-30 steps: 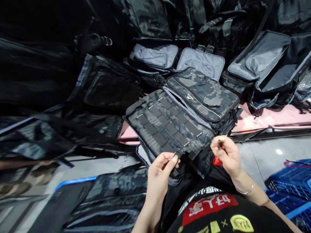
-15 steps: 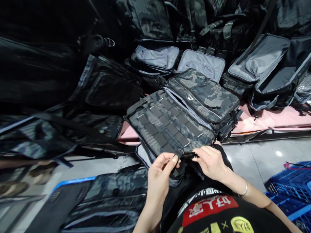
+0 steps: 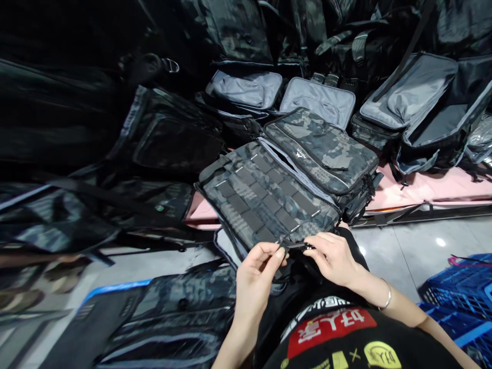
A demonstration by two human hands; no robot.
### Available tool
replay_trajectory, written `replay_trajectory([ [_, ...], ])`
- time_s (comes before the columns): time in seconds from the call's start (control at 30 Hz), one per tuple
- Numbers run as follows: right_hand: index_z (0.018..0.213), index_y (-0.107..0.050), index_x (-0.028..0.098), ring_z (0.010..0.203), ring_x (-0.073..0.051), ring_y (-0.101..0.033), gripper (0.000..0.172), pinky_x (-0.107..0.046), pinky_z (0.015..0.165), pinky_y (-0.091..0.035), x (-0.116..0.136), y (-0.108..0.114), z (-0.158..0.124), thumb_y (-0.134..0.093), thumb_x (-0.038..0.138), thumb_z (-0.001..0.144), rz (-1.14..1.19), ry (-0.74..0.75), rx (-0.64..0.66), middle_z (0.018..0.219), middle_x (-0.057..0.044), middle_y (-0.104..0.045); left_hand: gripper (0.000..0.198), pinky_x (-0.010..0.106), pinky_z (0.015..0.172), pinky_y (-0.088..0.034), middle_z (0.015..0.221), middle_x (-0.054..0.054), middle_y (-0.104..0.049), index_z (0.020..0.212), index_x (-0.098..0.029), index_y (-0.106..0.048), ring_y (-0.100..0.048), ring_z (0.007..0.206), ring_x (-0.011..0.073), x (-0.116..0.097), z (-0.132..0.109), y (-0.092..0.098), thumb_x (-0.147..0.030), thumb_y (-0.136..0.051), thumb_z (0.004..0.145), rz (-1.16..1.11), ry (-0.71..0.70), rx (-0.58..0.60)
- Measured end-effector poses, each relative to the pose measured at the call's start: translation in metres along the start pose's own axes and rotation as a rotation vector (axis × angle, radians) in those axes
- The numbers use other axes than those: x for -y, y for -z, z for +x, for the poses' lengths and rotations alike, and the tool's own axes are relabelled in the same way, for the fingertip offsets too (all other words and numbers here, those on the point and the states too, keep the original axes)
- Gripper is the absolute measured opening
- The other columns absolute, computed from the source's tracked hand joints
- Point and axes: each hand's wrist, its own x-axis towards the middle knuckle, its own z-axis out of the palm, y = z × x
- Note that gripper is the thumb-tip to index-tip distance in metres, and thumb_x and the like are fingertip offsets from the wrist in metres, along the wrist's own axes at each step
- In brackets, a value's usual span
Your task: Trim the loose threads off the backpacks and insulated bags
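Blue crates (image 3: 461, 282), open bags (image 3: 319, 100), camouflage bag (image 3: 286, 179)

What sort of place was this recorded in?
Probably a bag workshop or stockroom; I can't tell which for certain. Open grey-lined bags crowd behind the camouflage bag being handled, more dark bags sit alongside, and blue plastic crates stand on the tiled floor.

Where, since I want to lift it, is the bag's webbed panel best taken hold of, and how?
Probably by its left edge, pinched from the left: the panel lies spread out, and pale lining shows just below that edge. The nearer edge looks less handy, with the left hand and right hand busy there.
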Motion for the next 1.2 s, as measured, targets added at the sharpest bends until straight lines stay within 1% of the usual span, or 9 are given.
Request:
replay_trajectory([
  [0.13,0.088,-0.062,0.017,0.066,-0.013,-0.054,0.019,-0.024,0.063,-0.043,0.001,0.003,-0.001,-0.048,0.03,0.088,0.352,-0.199,0.009,0.073,-0.002,-0.06,0.011,0.024,0.068,-0.048,0.073,0.0,-0.065,0.078,-0.018,-0.062,-0.061,0.067,0.013,0.001,-0.006,0.0,-0.027,-0.066,0.073,0.044,-0.079,-0.011],
  [0.27,0.088,-0.063,0.015,0.061,-0.01,-0.05,0.023,-0.022,0.058,-0.042,-0.004,0.006,-0.005,-0.052,0.036,0.086,0.679,-0.405,0.136,0.072,-0.001,-0.059,0.006,0.034,0.079,-0.05,0.078,0.004,-0.068,0.075,-0.021,-0.066,-0.063,0.079,0.0186,0.009,-0.012,0.003,-0.025,-0.062,0.076,0.14,-0.342,-0.043],
  [0.37,0.087,-0.064,0.013,0.059,-0.009,-0.049,0.028,-0.022,0.058,-0.042,-0.01,0.01,-0.009,-0.055,0.039,0.084,0.814,-0.426,0.284,0.076,-0.002,-0.06,0.01,0.036,0.073,-0.051,0.074,0.006,-0.069,0.073,-0.022,-0.068,-0.064,0.076,0.0202,0.014,-0.013,0.007,-0.023,-0.06,0.078,0.182,-0.508,-0.007],
  [0.47,0.088,-0.066,0.013,0.058,-0.008,-0.048,0.03,-0.021,0.055,-0.04,-0.015,0.014,-0.013,-0.057,0.041,0.083,0.855,-0.42,0.4,0.075,-0.001,-0.059,0.011,0.036,0.072,-0.052,0.076,0.006,-0.071,0.076,-0.024,-0.07,-0.065,0.076,0.0201,0.016,-0.011,0.011,-0.018,-0.06,0.077,0.178,-0.595,0.048],
  [0.63,0.086,-0.067,0.013,0.057,-0.008,-0.049,0.033,-0.02,0.053,-0.04,-0.016,0.015,-0.015,-0.058,0.044,0.082,0.834,-0.405,0.489,0.074,-0.002,-0.061,0.011,0.037,0.071,-0.052,0.075,0.007,-0.071,0.073,-0.023,-0.071,-0.065,0.074,0.0205,0.014,-0.011,0.011,-0.022,-0.06,0.078,0.229,-0.566,0.062],
  [0.77,0.081,-0.067,0.013,0.053,-0.007,-0.047,0.028,-0.019,0.05,-0.036,-0.013,0.017,-0.014,-0.056,0.038,0.084,0.716,-0.392,0.468,0.067,-0.001,-0.061,0.013,0.034,0.07,-0.052,0.074,0.006,-0.071,0.074,-0.023,-0.07,-0.065,0.074,0.0195,0.013,-0.012,0.009,-0.019,-0.059,0.078,0.257,-0.574,0.061],
  [0.9,0.079,-0.066,0.013,0.053,-0.007,-0.047,0.023,-0.019,0.051,-0.037,-0.013,0.018,-0.015,-0.055,0.033,0.084,0.727,-0.407,0.442,0.068,0.0,-0.06,0.012,0.033,0.071,-0.051,0.073,0.005,-0.07,0.073,-0.024,-0.069,-0.065,0.073,0.0194,0.009,-0.012,0.006,-0.018,-0.059,0.077,0.27,-0.538,0.05],
  [1.07,0.085,-0.063,0.015,0.068,-0.011,-0.054,0.021,-0.022,0.062,-0.043,-0.021,0.013,-0.021,-0.054,0.034,0.084,0.704,-0.42,0.274,0.081,-0.002,-0.062,0.01,0.032,0.07,-0.05,0.069,0.005,-0.069,0.07,-0.023,-0.069,-0.063,0.07,0.0193,0.001,-0.014,0.005,-0.026,-0.061,0.074,0.329,-0.407,0.05],
  [1.2,0.09,-0.061,0.017,0.074,-0.013,-0.057,0.017,-0.025,0.068,-0.045,-0.023,0.011,-0.025,-0.055,0.032,0.084,0.493,-0.418,0.158,0.082,-0.001,-0.063,0.016,0.027,0.063,-0.048,0.064,0.004,-0.067,0.062,-0.022,-0.067,-0.061,0.061,0.0171,-0.002,-0.014,0.005,-0.028,-0.06,0.075,0.375,-0.348,0.12],
])
